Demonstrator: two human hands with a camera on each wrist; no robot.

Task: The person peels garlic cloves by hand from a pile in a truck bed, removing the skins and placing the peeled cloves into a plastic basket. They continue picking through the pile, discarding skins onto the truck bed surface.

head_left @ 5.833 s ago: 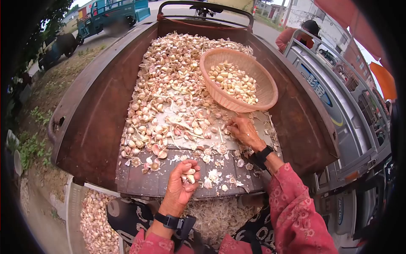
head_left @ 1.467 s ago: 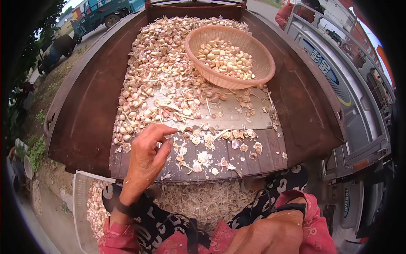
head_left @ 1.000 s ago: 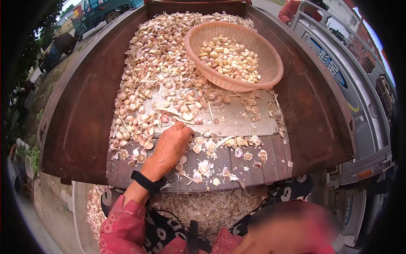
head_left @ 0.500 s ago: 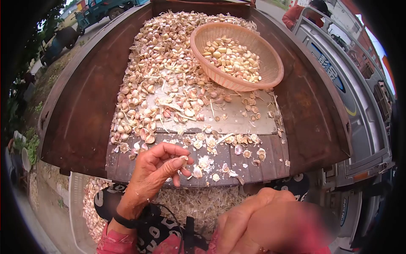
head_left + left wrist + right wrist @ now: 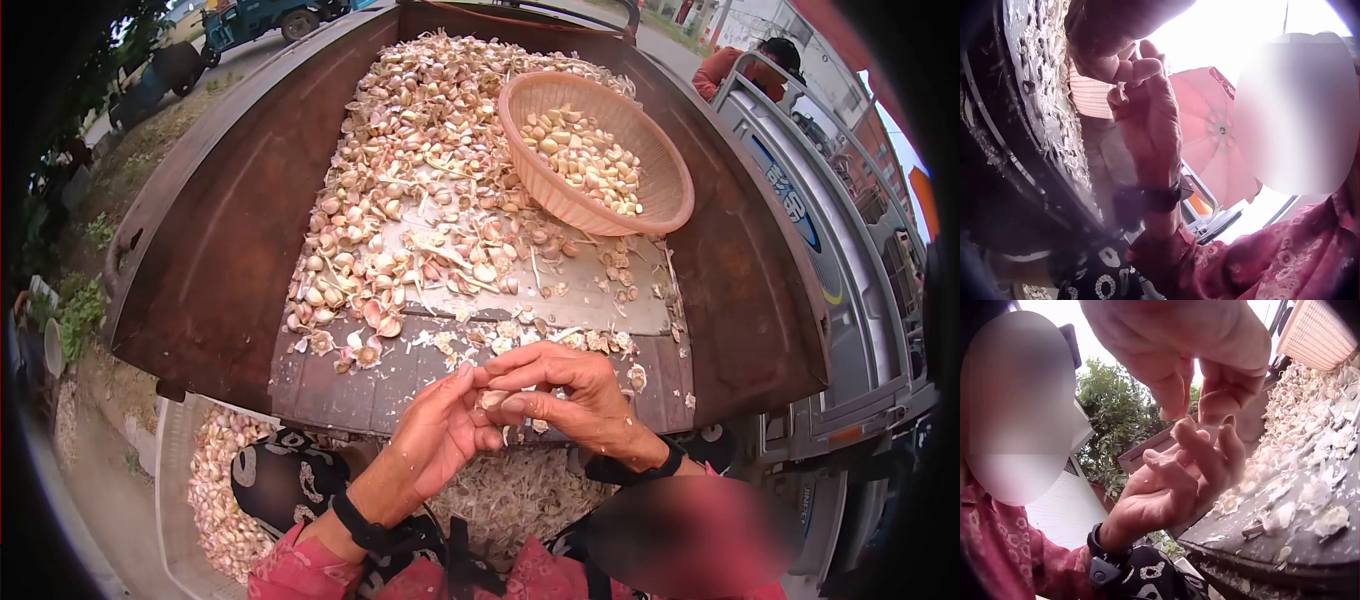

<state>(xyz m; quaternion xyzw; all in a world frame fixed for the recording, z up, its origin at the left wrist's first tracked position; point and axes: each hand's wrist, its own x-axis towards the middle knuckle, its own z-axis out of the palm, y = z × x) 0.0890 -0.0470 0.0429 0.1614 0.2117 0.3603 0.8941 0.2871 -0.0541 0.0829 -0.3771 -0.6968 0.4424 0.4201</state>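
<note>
Just above the near edge of the metal bed, the two hands meet in the head view. My left hand [image 5: 435, 430] is palm up, its curled fingers around a small garlic clove [image 5: 492, 400]. From the right, my right hand [image 5: 575, 400] pinches at the same clove with thumb and fingers. In the right wrist view, the right hand [image 5: 1185, 350] reaches down to the fingertips of the left hand [image 5: 1172, 481]; fingers largely hide the clove there. Behind them lie loose garlic cloves [image 5: 420, 150] and, at back right, a pink basket [image 5: 682, 195] holding peeled cloves.
Papery skins and root ends [image 5: 510, 335] lie along the near board. Rusty side walls [image 5: 230, 230] flank the bed. A white crate [image 5: 172, 500] of garlic stands below left, more skins [image 5: 510, 500] lie below the edge, and a grey vehicle [image 5: 850, 330] stands at right.
The right hand has come up from the lap to meet the left hand. The left hand has moved slightly right and turned palm up. The head view has shifted a little.
</note>
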